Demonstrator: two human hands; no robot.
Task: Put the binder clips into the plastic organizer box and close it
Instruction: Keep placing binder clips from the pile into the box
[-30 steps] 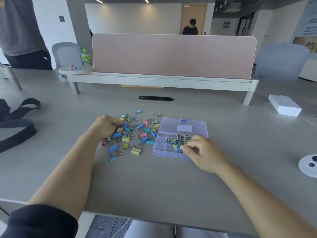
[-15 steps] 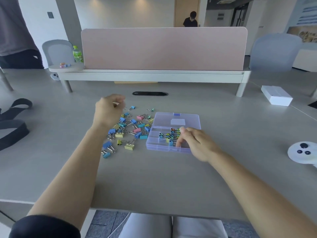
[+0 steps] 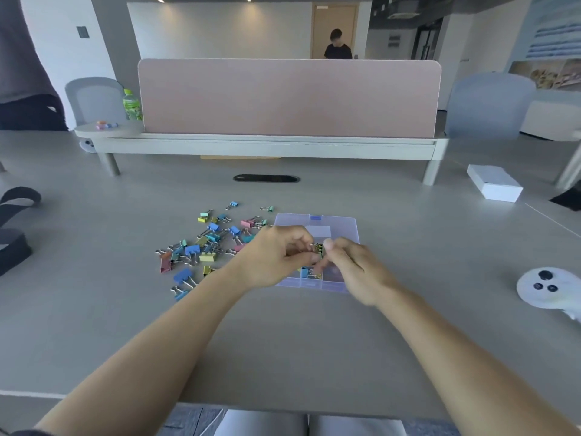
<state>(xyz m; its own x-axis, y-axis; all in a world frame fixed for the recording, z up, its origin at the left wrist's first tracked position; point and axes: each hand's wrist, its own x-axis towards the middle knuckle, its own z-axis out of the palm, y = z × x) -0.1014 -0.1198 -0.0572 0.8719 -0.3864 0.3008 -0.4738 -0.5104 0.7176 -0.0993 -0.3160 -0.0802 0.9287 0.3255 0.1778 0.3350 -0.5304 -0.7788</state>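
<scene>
Both hands meet at frame centre over the plastic organizer box (image 3: 345,223); left hand (image 3: 276,258) and right hand (image 3: 355,272) pinch one binder clip (image 3: 318,248) between curled fingers; best to fold its wire handles flat, then lower it into a free compartment. The box is clear, thin-walled, gridded; the loose clips (image 3: 204,247), left of centre, are glossy coloured wedges with wire loops.

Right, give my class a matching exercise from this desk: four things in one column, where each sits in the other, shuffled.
Things:
1 loose binder clips
2 white box
3 green bottle
4 organizer box

Places:
A far right side of the table
B mid-table, lid open
C scattered just left of the organizer box
D by the left end of the pink divider

Pairs: 1-C, 2-A, 3-D, 4-B
</scene>
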